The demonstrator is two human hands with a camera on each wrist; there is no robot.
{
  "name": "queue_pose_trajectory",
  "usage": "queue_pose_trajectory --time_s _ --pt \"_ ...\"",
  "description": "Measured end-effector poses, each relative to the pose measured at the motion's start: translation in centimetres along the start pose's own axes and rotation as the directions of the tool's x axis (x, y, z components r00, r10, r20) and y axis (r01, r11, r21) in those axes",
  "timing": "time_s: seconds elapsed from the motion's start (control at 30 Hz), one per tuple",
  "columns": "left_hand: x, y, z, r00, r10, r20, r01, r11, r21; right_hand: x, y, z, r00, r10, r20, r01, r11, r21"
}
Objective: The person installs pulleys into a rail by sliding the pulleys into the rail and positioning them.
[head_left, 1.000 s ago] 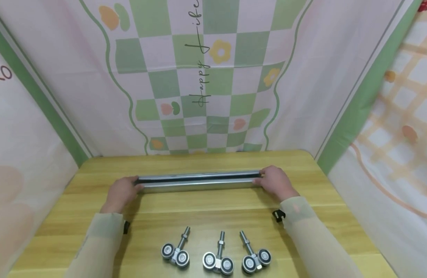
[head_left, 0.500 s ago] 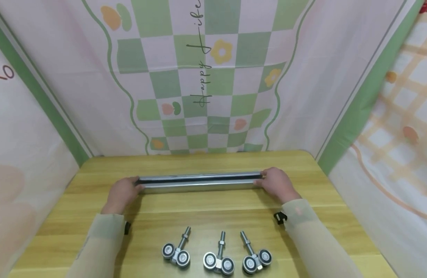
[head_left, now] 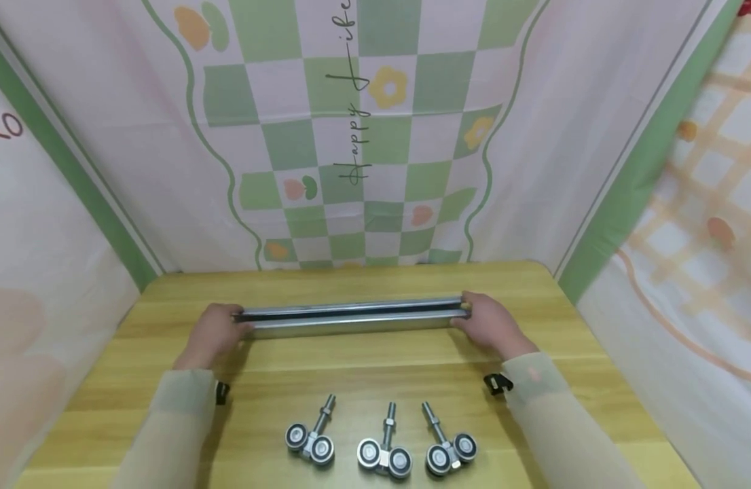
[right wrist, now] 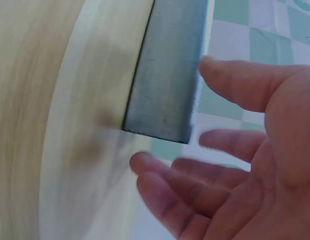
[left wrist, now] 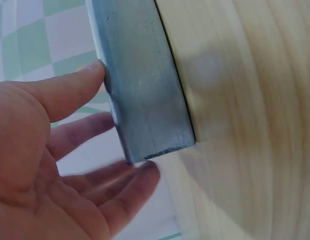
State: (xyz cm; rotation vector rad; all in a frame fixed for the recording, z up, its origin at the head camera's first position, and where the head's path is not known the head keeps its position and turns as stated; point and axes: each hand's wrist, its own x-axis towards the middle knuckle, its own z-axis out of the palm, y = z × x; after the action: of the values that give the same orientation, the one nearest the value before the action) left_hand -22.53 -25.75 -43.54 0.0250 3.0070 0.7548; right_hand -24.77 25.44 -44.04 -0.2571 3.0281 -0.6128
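Observation:
A long silver metal channel rail [head_left: 357,323] lies crosswise on the wooden table, its dark slot facing up. At its left end is my left hand [head_left: 215,334], with the thumb tip [left wrist: 97,70] against the top edge and loosely bent fingers right at the end. My right hand [head_left: 490,326] is around the right end; its thumb touches the top edge while the other fingers are spread just off the end in the right wrist view. Closer to me lie three twin-wheel roller trolleys with threaded bolts: left [head_left: 310,443], middle [head_left: 384,458] and right [head_left: 451,454].
The wooden tabletop [head_left: 351,377] has rounded far corners. Behind it hangs a printed cloth [head_left: 388,156] with green checks, and similar cloths [head_left: 687,272] close in both sides. Each wrist carries a small black camera mount [head_left: 498,384].
Both hands have loosened at the rail's ends, and the right has shifted slightly outward, so more of both ends shows. Rail and trolleys have kept their places.

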Motion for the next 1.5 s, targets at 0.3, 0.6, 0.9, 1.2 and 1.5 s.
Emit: queue_pose_trajectory --time_s 0.3,0.6,0.9,1.2,1.5 --pt "0.4 -0.5 0.1 0.999 0.033 0.007 -0.033 0.999 0.001 -3.1 -2.8 -2.1 0.998 -0.055 0.007 0.055 0.997 -0.054" --pt "0.7 -0.6 0.4 0.999 0.04 -0.02 -0.039 0.999 0.017 -6.7 -6.4 -1.8 0.974 -0.165 0.152 0.172 0.985 -0.033" --pt "0.5 -0.5 0.1 1.0 0.015 -0.013 -0.015 1.0 0.006 -8.8 -8.3 0.2 0.933 -0.215 0.288 0.201 0.976 0.077" --pt "0.5 -0.4 0.3 1.0 -0.03 -0.003 0.03 0.999 -0.034 -9.6 -8.3 1.7 0.908 -0.251 0.336 0.245 0.968 0.06" --pt "0.3 -0.2 0.3 0.999 -0.036 -0.001 0.035 0.998 -0.051 -10.2 -8.5 2.0 0.868 -0.261 0.422 0.269 0.962 0.042"
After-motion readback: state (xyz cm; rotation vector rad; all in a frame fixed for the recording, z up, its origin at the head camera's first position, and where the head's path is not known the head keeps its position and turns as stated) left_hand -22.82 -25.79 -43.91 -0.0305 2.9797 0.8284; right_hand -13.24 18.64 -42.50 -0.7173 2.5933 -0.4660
